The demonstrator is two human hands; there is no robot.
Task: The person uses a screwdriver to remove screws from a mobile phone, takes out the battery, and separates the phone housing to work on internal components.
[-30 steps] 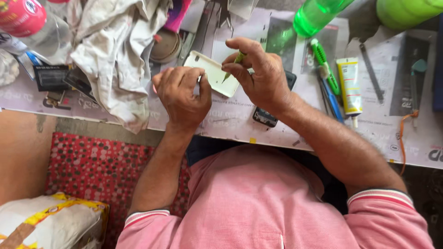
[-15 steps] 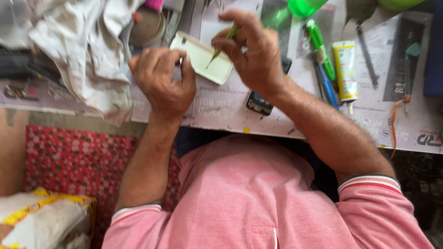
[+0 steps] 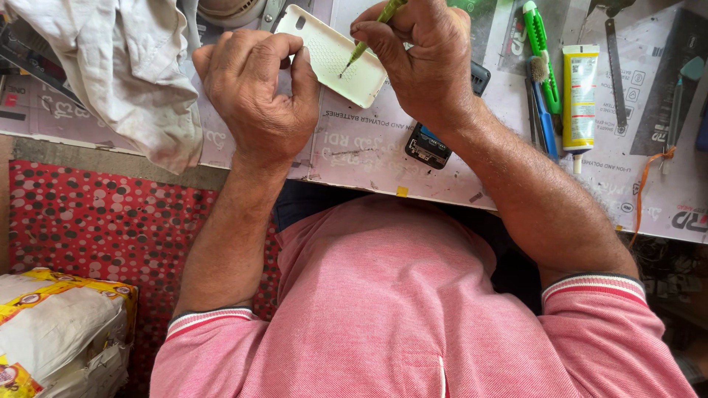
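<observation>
Tabletop: pale, covered with printed sheets, lying under both hands and running past them on either side.

Cloth: crumpled, off-white, heaped on the tabletop just beside the left hand on its outer side.

Sack: white with yellow trim, on the floor well below the left hand, next to a red spotted mat.

Left hand: curled shut, fingers folded over the near edge of the phone back cover, pinning it in place.

Right hand: closed in a pinch around a thin green tool, wrist resting above a dark phone body.

Phone back cover: cream-white, rounded corners, camera cut-out at the far end, inner face up; held between the two hands, tilted across the tabletop.

Phone body: dark, lying flat, partly hidden beneath the right wrist.

Glue tube: yellow, nozzle pointing toward the person, well to the outer side of the right hand.

Green utility knife: between the right hand and the glue tube, alongside a small brush and a blue pen.

Green tool: slim, pen-like; its dark tip touches the inner face of the cover, just ahead of the left fingertips.
</observation>
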